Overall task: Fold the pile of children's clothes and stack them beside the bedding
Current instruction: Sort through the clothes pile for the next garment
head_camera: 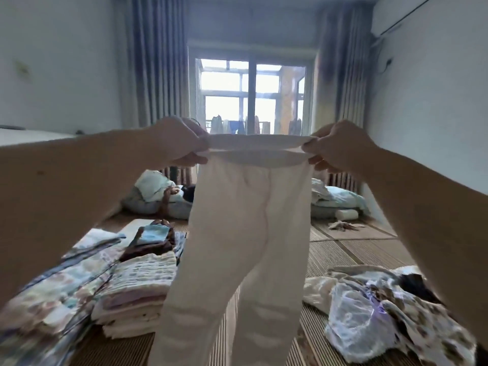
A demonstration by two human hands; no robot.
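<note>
A pair of small cream trousers (237, 233) hangs in front of me, stretched out by the waistband, legs dangling down. My left hand (182, 143) pinches the waistband's left end. My right hand (335, 149) pinches its right end. Below at the left stands a stack of folded clothes (140, 291), next to patterned folded bedding (60, 286). A loose pile of unfolded clothes (375, 313) lies at the lower right on the woven mat.
A smaller folded stack (155, 239) sits behind the left stack. Pillows and bundled bedding (155, 196) lie at the far end under the window, with more (338, 199) at the far right. The woven mat (343, 249) shows between them. Walls close both sides.
</note>
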